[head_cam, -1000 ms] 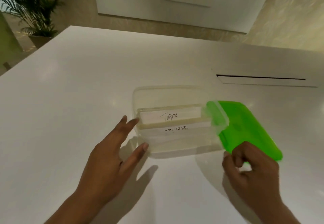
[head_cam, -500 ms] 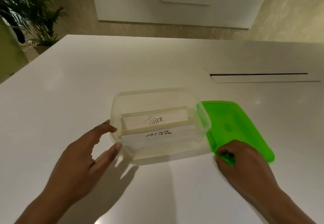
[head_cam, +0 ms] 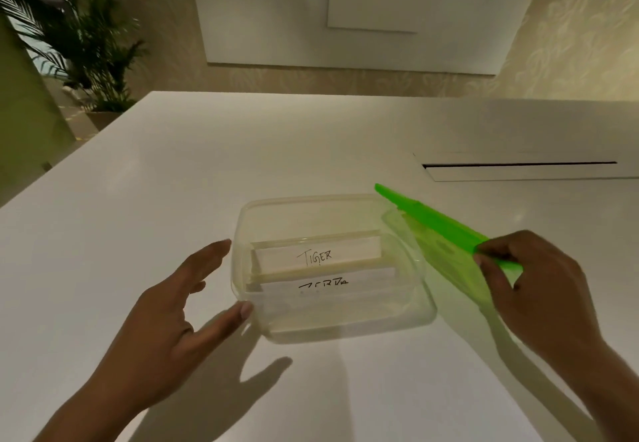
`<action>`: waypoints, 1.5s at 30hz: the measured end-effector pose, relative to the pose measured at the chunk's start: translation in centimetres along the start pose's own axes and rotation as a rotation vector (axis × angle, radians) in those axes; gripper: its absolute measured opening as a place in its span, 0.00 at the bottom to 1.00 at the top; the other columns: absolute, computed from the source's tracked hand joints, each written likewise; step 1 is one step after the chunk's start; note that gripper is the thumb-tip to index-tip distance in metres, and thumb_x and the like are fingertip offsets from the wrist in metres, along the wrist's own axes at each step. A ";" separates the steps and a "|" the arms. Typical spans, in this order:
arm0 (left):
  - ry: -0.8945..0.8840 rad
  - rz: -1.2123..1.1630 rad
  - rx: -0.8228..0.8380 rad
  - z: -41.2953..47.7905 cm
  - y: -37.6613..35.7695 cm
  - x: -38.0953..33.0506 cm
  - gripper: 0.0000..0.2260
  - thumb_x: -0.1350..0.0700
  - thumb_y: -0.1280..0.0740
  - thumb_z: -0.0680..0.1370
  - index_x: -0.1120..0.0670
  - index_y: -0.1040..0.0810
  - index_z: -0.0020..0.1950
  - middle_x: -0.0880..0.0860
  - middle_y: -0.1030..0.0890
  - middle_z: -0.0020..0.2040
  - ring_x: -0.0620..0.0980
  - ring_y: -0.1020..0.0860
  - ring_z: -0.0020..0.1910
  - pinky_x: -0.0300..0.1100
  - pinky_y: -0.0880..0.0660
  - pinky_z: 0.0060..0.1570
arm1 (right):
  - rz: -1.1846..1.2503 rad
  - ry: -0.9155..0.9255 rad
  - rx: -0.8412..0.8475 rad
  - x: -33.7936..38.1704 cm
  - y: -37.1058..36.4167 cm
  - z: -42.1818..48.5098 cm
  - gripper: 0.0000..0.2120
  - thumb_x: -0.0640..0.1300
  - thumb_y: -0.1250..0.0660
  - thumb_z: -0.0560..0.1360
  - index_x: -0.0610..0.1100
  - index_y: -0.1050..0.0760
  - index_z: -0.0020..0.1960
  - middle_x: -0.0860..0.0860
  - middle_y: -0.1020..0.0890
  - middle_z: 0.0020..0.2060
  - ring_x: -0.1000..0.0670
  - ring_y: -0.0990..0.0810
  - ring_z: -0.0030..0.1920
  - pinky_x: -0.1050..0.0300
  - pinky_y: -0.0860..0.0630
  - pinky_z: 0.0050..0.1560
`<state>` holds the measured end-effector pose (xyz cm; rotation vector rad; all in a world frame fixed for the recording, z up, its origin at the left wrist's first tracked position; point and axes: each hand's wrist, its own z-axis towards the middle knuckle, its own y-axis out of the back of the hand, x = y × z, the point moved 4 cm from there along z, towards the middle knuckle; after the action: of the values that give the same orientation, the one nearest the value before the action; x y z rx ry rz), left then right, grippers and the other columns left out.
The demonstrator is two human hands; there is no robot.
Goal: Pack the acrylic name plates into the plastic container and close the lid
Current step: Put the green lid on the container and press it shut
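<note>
A clear plastic container [head_cam: 423, 307] stands open on the white table. Inside it lie two acrylic name plates: one reads TIGER [head_cam: 316, 256], the nearer plate [head_cam: 325, 288] has its writing half hidden. My right hand [head_cam: 529, 289] pinches the near edge of the green lid [head_cam: 439, 222], which is lifted off the table and tilted, its far end above the container's right rim. My left hand [head_cam: 173, 327] is spread with straight fingers against the container's left wall, thumb touching the near left corner.
The white table [head_cam: 173, 199] stretches far to the left and back. A long cable slot with a flap [head_cam: 518, 168] is set into the table at the back right. A potted palm [head_cam: 86, 44] stands on the floor beyond the table's left corner.
The green lid lay flat on the table right of the container; my right hand has taken its edge and raised it, tilted toward the container. My left hand stays at the container's left side.
</note>
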<state>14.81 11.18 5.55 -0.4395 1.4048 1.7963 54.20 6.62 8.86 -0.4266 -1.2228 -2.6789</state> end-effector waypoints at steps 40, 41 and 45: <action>0.200 -0.402 -0.275 8.5 0.7 -2.4 0.10 0.50 0.22 0.69 0.54 0.17 0.44 0.58 0.19 0.27 0.44 0.22 0.21 0.37 0.25 0.23 | 1.049 -0.554 0.130 3.7 -6.5 10.3 0.07 0.43 0.28 0.74 0.49 0.16 0.51 0.50 0.14 0.47 0.46 0.20 0.46 0.51 0.25 0.50; 0.202 -0.352 -0.275 8.4 0.8 -2.3 0.10 0.49 0.22 0.69 0.54 0.17 0.42 0.57 0.19 0.27 0.44 0.22 0.21 0.39 0.25 0.24 | 1.013 -0.543 0.163 3.6 -6.9 10.0 0.09 0.43 0.28 0.74 0.49 0.17 0.54 0.51 0.15 0.47 0.48 0.20 0.43 0.53 0.25 0.48; 0.232 -0.240 -0.246 7.9 0.6 -1.6 0.12 0.45 0.23 0.69 0.52 0.18 0.38 0.47 0.23 0.21 0.48 0.21 0.26 0.42 0.28 0.31 | 0.854 -0.519 0.262 3.3 -8.4 9.0 0.18 0.44 0.27 0.72 0.47 0.21 0.62 0.55 0.17 0.43 0.60 0.23 0.28 0.69 0.29 0.28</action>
<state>16.93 17.85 9.63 -0.9312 1.2241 1.7668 50.57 18.85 9.52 -1.3014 -1.1128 -1.7045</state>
